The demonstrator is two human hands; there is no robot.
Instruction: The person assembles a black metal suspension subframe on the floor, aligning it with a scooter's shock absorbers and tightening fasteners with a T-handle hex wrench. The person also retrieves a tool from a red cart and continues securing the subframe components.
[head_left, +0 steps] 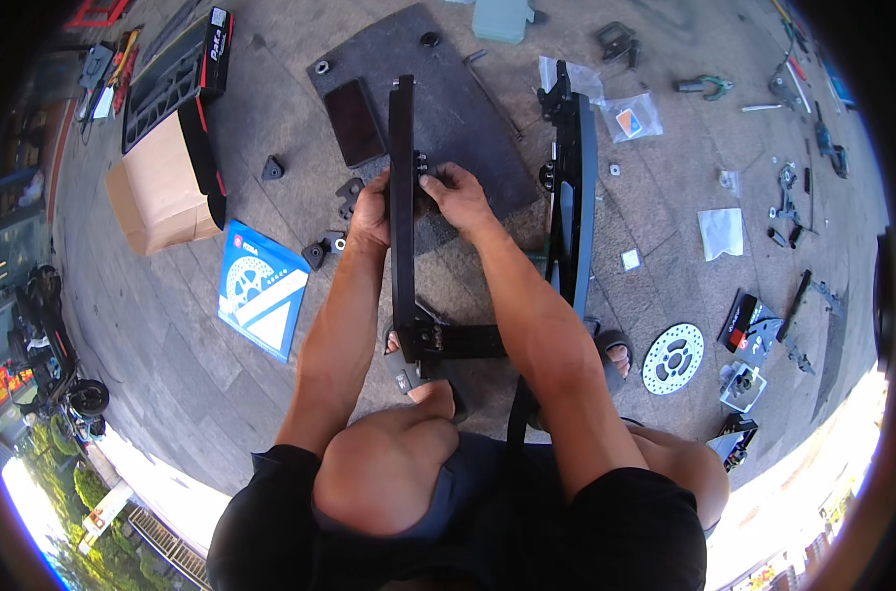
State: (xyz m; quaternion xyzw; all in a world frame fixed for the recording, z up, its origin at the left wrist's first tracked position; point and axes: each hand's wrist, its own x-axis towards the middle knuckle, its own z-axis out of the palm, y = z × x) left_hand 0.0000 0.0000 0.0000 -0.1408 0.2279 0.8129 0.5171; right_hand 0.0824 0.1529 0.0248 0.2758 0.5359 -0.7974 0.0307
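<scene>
Both forearms reached forward over bent knees. The left hand (371, 215) and right hand (455, 194) each closed their grip around a long black frame bar (402, 207), standing upright on a dark mat (448, 108). Around lay grey paving (172, 325), a brake disc (672, 359) and a cardboard box (158, 192).

Single head-worn fisheye view, looking steeply down from above, forearms entering from the lower edge, paved floor (172, 325) close below, edges curving toward the dark rim
</scene>
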